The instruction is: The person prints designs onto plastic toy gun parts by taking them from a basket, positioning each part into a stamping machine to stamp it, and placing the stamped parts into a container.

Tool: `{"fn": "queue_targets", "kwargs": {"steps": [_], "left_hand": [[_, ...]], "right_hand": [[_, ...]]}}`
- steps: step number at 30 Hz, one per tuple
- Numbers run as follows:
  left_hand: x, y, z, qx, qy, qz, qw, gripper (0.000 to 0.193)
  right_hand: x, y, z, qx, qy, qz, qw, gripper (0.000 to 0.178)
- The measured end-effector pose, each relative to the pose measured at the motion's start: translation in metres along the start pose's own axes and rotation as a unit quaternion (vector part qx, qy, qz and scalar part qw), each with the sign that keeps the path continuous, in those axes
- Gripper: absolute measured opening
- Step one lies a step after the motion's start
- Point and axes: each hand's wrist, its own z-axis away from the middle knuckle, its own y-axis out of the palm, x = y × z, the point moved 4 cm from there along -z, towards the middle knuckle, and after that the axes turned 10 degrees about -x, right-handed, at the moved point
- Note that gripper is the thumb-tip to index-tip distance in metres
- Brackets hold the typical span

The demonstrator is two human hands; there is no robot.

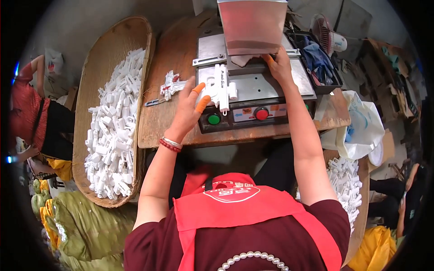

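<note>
My left hand [189,104], with orange covers on two fingers, is open beside a white plastic toy gun [221,90] with dark lettering. The toy gun lies on the metal bed of a bench machine [244,86]. Under the machine's box-shaped metal head [253,27] my right hand [279,65] reaches in with bent fingers, one in an orange cover. A pale flat piece [242,59] shows beside those fingertips; the head partly hides it, and what the fingers hold cannot be made out. Green [214,119] and red [261,113] buttons sit on the machine's front.
A long woven basket [147,31] of white plastic parts stands left of the wooden table [158,128]. Near my left hand lie a white-and-red toy piece [171,85] and a utility knife [153,103]. More white parts [343,189] are at right, below a white bag [361,126].
</note>
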Motion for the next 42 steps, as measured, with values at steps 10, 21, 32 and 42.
{"fn": "queue_targets", "kwargs": {"steps": [10, 21, 32, 42], "left_hand": [[-0.026, -0.005, -0.020, -0.065, 0.049, 0.039, 0.996, 0.045], [-0.009, 0.143, -0.123, -0.033, -0.037, 0.222, 0.974, 0.028], [0.021, 0.004, 0.021, 0.132, 0.129, 0.084, 0.979, 0.073], [0.342, -0.189, 0.118, 0.071, -0.439, -0.433, 0.784, 0.062]], "right_hand": [[0.158, -0.293, 0.076, -0.213, -0.012, 0.286, 0.934, 0.034], [0.016, -0.232, 0.150, -0.102, 0.244, 0.225, 0.938, 0.049], [-0.052, -0.165, 0.157, 0.111, 0.317, 0.106, 0.936, 0.071], [-0.005, -0.169, 0.161, -0.045, 0.328, 0.096, 0.939, 0.045]]}}
